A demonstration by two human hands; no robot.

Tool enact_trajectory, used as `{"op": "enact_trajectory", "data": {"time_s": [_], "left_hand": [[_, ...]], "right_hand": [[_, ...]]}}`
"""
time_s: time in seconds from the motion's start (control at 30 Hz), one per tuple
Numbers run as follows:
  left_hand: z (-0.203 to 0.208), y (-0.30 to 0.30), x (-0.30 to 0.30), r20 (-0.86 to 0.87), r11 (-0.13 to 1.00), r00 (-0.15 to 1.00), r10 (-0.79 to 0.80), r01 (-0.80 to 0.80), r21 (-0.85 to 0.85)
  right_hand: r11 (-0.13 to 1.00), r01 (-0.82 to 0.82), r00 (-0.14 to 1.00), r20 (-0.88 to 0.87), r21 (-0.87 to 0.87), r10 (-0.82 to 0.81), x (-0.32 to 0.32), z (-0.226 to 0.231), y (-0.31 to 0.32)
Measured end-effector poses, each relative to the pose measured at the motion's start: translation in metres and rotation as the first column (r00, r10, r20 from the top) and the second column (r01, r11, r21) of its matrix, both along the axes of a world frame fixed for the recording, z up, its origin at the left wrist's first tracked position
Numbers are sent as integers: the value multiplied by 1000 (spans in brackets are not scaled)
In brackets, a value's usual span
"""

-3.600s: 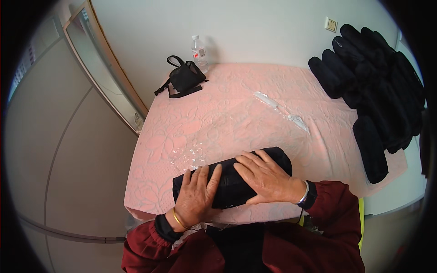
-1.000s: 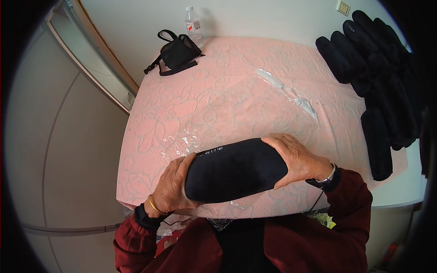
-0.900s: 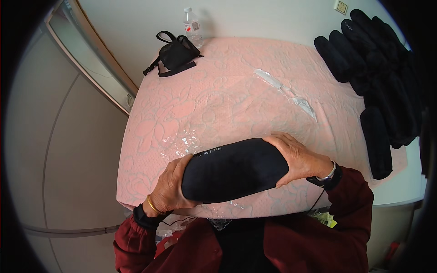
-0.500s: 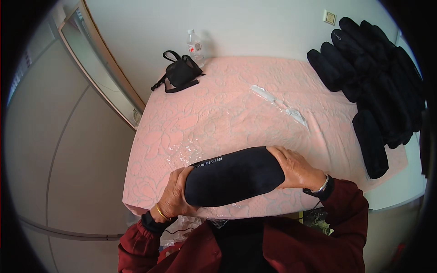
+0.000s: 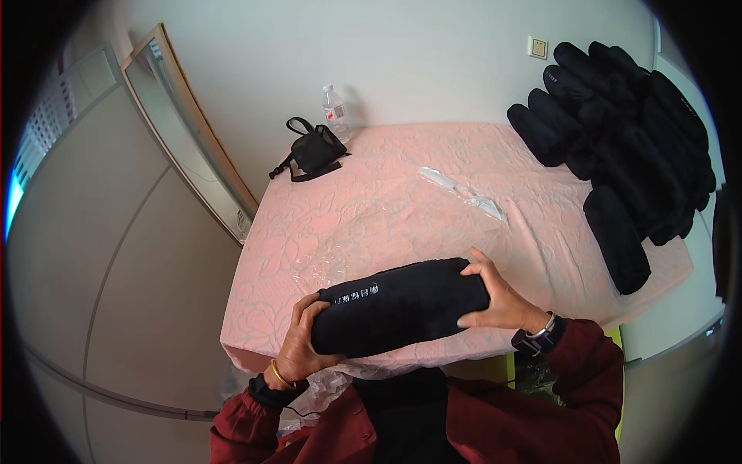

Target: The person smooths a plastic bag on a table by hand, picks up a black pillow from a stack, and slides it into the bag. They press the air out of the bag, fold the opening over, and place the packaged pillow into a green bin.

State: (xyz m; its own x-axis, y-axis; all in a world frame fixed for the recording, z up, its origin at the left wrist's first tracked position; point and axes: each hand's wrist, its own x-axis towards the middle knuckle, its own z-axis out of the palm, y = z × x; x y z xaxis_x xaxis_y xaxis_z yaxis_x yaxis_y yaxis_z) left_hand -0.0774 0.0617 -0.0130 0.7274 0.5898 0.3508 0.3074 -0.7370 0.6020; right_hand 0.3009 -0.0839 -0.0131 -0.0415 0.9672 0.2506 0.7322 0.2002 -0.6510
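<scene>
A plump, rounded black fabric roll [image 5: 398, 313] with white lettering is clamped end to end between the two bare hands, over the near edge of the desk [image 5: 282, 240], which wears a pink, flower-patterned cloth. The left hand [image 5: 300, 346] cups its left end; the right hand [image 5: 501, 301] pinches its right end between thumb and fingers. Its long axis runs from hand to hand, crosswise to the person, the right end slightly farther toward the far edge; neither hand is nearer. Whether its underside touches the cloth cannot be told. A heap of similar black rolls [image 5: 641, 147] fills the far right corner. A clear plastic sheet with a white strip [image 5: 442, 179] lies mid-desk; a black strapped pouch [image 5: 315, 151] sits near the far left corner.
</scene>
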Motion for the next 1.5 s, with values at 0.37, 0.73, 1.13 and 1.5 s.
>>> {"op": "enact_trajectory", "data": {"time_s": [0.37, 0.73, 1.13, 1.5], "left_hand": [[23, 8, 17, 167, 878, 985, 32, -108, 466], [45, 5, 84, -46, 869, 999, -28, 47, 493], [10, 66, 76, -306, 888, 936, 174, -15, 459], [-25, 94, 53, -90, 983, 994, 65, -48, 177]], "right_hand": [[964, 173, 934, -345, 200, -97, 8, -11, 32], [895, -70, 931, 350, 441, -100, -59, 43, 77], [996, -57, 875, 485, 74, 15, -17, -3, 101], [1000, -18, 995, 94, -15, 20, 29, -35, 78]]}}
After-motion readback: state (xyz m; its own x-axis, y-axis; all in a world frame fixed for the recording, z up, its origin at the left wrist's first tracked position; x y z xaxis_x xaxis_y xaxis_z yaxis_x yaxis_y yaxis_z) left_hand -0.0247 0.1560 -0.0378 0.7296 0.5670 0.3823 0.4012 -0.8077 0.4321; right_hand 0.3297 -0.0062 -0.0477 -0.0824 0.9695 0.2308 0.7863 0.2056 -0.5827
